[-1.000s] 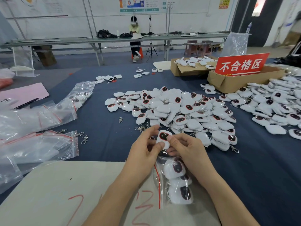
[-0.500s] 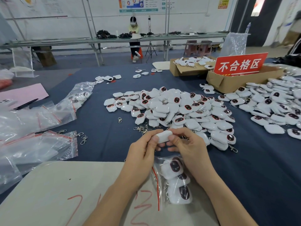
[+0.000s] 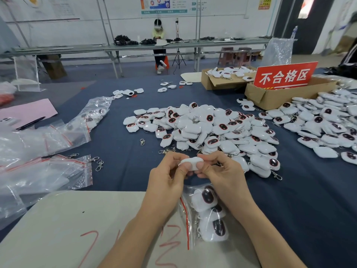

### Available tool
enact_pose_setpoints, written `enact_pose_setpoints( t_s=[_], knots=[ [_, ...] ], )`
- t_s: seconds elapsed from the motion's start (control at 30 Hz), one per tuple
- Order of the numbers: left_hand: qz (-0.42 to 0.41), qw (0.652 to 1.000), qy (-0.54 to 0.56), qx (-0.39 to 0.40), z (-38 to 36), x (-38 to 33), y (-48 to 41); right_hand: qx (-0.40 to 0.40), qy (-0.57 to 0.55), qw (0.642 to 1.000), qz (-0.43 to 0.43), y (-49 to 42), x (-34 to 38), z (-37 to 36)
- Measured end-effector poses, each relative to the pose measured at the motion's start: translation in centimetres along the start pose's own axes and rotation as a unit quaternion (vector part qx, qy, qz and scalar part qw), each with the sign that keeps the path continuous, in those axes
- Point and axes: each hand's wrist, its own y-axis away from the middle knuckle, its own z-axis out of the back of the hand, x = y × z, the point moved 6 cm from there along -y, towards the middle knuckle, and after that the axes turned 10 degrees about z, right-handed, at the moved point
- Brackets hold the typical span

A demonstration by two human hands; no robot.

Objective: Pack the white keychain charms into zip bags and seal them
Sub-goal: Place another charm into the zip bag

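Both hands hold one white keychain charm edge-on just above the table. My left hand pinches its left end and my right hand its right end. Below them lies a clear zip bag with a red seal line, mouth open, holding a few charms with dark oval faces. A big heap of loose charms spreads across the blue cloth just beyond my hands. A second heap lies to the right.
Empty and filled zip bags pile up at the left, with loose metal clasps beside them. Two cardboard boxes and a red sign stand at the back right. A beige board covers the near edge. A person sits at a far bench.
The charm has been turned from face-up to edge-on between my fingers and lifted slightly away from the bag's mouth. The bag with its charms lies as before.
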Motion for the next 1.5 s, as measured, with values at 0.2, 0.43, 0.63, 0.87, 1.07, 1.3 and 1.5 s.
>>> enact_pose_setpoints(
  t_s=[0.2, 0.43, 0.63, 0.87, 1.07, 1.3, 1.5],
  knots=[
    [-0.033, 0.994, -0.095, 0.039, -0.9, -0.5, 0.1, -0.047, -0.051, 0.996, -0.050, -0.3, -0.4, 0.6],
    [-0.056, 0.997, -0.044, -0.014, 0.1, -1.4, 0.2, 0.019, -0.095, 0.995, -0.033, -0.2, 0.3, -0.2],
    [-0.028, 0.999, 0.033, 0.004, 0.0, -1.1, 0.2, 0.011, -0.046, 0.998, 0.035, -0.1, 0.7, -0.1],
    [-0.003, 0.998, 0.065, 0.013, -0.2, -0.5, -0.1, 0.009, -0.023, 0.998, 0.053, -0.1, 1.2, -0.4],
    [0.044, 0.987, 0.141, 0.062, -0.8, -0.3, -0.2, 0.024, -0.036, 0.998, 0.052, 0.1, 1.9, -0.8],
    [0.016, 0.992, 0.112, 0.062, -0.8, -0.7, 0.0, -0.012, 0.043, 0.994, 0.101, 0.1, 2.1, -0.2],
    [0.010, 0.991, 0.121, 0.054, -0.6, -0.7, 0.1, -0.007, 0.057, 0.991, 0.117, 0.3, 2.5, -0.4]
  ],
)
